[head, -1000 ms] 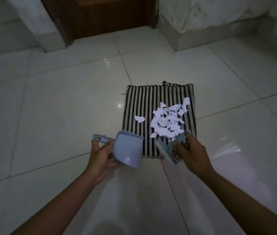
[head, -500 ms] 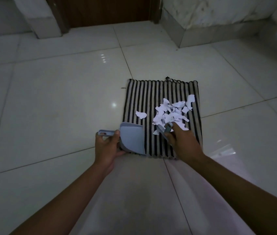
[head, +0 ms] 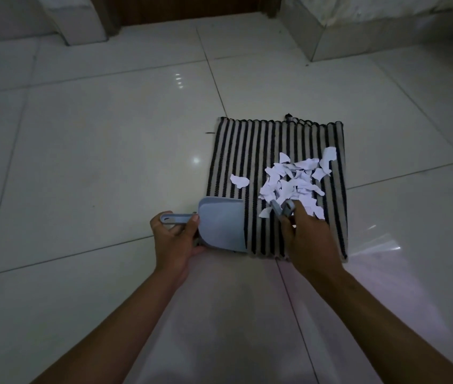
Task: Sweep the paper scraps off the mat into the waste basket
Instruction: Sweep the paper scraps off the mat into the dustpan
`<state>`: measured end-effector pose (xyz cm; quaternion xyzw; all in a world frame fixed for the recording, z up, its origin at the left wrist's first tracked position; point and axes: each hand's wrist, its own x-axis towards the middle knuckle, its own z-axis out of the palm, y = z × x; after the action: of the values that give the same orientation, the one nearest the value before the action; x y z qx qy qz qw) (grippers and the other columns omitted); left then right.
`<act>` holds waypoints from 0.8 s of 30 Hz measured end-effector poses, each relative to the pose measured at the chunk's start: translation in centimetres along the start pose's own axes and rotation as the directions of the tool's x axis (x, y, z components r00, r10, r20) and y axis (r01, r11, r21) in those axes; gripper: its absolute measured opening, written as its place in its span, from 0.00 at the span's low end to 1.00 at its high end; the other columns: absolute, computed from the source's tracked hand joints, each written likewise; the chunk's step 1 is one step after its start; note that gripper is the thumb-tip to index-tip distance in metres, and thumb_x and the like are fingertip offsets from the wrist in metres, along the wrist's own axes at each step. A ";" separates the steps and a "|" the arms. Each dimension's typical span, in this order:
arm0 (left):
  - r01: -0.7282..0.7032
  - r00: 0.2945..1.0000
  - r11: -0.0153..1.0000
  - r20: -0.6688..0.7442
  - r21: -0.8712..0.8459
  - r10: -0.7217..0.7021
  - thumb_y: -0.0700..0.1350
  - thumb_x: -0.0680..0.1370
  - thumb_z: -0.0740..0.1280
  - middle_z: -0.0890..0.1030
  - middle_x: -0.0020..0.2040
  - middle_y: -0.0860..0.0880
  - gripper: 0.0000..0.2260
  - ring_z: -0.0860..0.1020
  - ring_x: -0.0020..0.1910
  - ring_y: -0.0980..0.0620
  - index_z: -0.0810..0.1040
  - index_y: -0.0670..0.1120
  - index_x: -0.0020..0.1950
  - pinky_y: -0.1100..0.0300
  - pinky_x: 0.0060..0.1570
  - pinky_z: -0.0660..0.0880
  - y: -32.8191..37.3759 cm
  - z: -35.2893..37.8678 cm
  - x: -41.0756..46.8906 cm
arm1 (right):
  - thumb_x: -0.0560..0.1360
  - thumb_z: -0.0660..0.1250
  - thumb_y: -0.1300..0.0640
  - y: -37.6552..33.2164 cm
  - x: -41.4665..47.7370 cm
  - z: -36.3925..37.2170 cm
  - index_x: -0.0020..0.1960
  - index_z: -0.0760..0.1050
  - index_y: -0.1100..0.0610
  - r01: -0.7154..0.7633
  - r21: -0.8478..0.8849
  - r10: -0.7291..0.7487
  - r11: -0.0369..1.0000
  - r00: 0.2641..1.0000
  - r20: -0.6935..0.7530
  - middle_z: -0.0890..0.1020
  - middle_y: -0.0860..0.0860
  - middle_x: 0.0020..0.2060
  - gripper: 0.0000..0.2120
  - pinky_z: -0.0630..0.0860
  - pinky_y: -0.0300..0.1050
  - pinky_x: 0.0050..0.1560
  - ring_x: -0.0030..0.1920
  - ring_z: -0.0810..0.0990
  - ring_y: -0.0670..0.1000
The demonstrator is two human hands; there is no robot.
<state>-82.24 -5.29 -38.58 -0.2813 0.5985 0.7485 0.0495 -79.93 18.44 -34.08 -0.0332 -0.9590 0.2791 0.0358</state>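
Left hand (head: 177,239) is wrapped around the handle of a pale blue dustpan (head: 221,224), fingers curled under and the thumb pressed on top. That handle runs roughly left to right, its free end pointing left, while the pan's open mouth faces right toward the mat (head: 279,151). The pan is tilted up on its edge at the mat's near-left corner, its right rim over the first stripes.

Right hand (head: 307,239) is closed around a small blue-grey hand brush (head: 282,210), only the far end of which shows past the fingers; that end points away from the person and into the heap. The brush touches the near edge of the paper scraps (head: 293,184).

White torn scraps lie piled on the right half of the black-and-white striped mat, the heap stretching from its near right part toward the far right edge. One separate scrap (head: 239,180) lies alone to the left of the heap, just beyond the dustpan's mouth. The mat's stripes run away from the person, and it lies flat on the glossy white tiled floor (head: 95,162).
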 end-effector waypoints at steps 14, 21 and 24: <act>0.024 1.000 1.000 0.005 -0.003 -0.023 0.39 0.77 0.73 0.82 0.54 0.40 0.21 0.84 0.48 0.43 0.63 0.51 0.62 0.46 0.37 0.83 0.0 0.8 0.6 | 0.83 0.56 0.51 0.7 0.8 0.0 0.61 0.70 0.56 -0.063 0.102 0.063 0.993 0.998 0.002 0.79 0.47 0.34 0.11 0.77 0.36 0.25 0.28 0.79 0.43; 0.042 0.999 0.999 0.010 0.008 -0.043 0.40 0.77 0.73 0.81 0.55 0.39 0.22 0.83 0.51 0.41 0.64 0.51 0.61 0.40 0.41 0.83 -0.2 1.2 0.6 | 0.82 0.58 0.53 -1.8 0.9 1.0 0.59 0.69 0.52 -0.059 0.305 0.031 0.951 0.995 0.095 0.79 0.46 0.36 0.07 0.75 0.32 0.25 0.28 0.78 0.43; 0.063 0.998 0.998 -0.010 -0.020 -0.063 0.40 0.76 0.74 0.79 0.58 0.38 0.22 0.82 0.55 0.39 0.64 0.50 0.61 0.39 0.42 0.83 -0.5 0.9 0.7 | 0.82 0.58 0.52 -0.7 1.2 0.6 0.55 0.69 0.51 -0.075 0.303 0.073 0.950 0.997 0.017 0.81 0.48 0.33 0.05 0.74 0.34 0.23 0.28 0.80 0.42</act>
<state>-82.94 -4.51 -39.19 -0.3047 0.5823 0.7507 0.0671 -81.20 17.61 -34.15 -0.0624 -0.9030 0.4242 0.0274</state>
